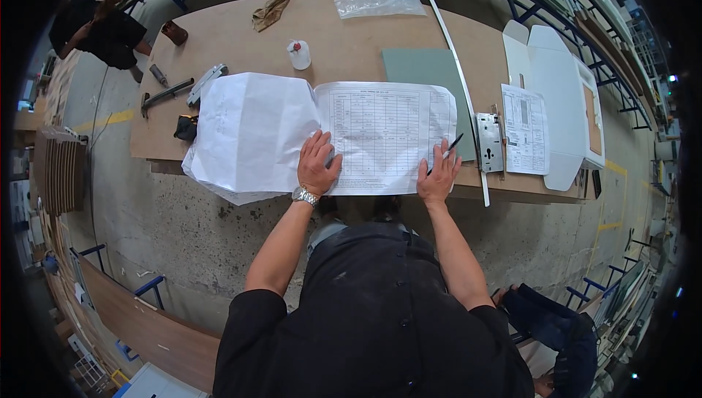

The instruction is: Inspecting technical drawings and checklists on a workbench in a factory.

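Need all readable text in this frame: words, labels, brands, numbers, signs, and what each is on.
Nothing I can quote reliably.
Printed sheet under the right hand: heading, ruled table and small lines below; too small or blurred.
Smaller printed sheet beside the metal lock part: small print and boxes; too small.
White pages at left: no print I can make out.
Signs: none readable.

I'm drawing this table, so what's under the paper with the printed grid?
The green board sticks out past the top and right edges of the printed paper, so it seems to lie partly underneath. Whatever else is beneath can't be seen: the paper covers it.
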`<state>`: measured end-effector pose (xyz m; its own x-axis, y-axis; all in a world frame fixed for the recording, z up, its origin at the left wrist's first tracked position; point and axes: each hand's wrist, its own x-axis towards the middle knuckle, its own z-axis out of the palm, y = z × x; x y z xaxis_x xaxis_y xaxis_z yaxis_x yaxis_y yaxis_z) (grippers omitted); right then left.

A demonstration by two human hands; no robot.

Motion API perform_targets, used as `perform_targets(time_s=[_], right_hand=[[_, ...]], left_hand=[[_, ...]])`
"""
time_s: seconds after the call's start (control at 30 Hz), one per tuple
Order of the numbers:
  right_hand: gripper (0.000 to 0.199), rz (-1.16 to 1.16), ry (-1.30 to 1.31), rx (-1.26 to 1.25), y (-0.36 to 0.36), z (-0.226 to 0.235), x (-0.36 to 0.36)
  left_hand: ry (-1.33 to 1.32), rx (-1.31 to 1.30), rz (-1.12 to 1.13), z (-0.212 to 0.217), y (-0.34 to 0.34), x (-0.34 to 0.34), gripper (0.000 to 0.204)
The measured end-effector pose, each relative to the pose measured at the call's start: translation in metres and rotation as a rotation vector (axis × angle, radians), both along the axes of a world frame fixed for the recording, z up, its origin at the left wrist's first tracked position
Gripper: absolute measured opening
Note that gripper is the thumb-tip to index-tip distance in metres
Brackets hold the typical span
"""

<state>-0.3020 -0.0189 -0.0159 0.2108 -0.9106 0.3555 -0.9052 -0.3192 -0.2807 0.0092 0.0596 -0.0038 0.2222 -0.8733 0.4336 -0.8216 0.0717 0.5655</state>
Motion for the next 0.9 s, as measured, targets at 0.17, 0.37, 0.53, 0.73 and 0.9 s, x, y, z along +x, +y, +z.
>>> perform_targets(time_s=[0.17, 0.37, 0.53, 0.73, 0.9], right_hand=[[0.053, 0.001, -0.002, -0.004, -0.0001, -0.0004, 0.0], [0.053, 0.004, -0.005, -0.006, -0.0001, -0.0004, 0.0], [0.054, 0.002, -0.007, -0.003, 0.0001, 0.0004, 0.0002], [0.053, 0.002, -0.01, 0.001, 0.0001, 0.0011, 0.0003], [0.053, 0.002, -0.017, 0.0, 0.0, 0.001, 0.0004]], left_hand=[[0.005, 0.004, -0.002, 0.0, 0.0, 0.0001, 0.023], [0.001, 0.004, -0.004, -0.0002, 0.0005, 0.0001, 0.024], [-0.002, 0.008, -0.005, -0.0011, 0.0005, 0.0006, 0.024], [-0.006, 0.006, 0.003, -0.0024, 0.0006, 0.0003, 0.023], [-0.004, -0.007, 0.002, -0.0026, 0.0001, 0.0006, 0.024]])
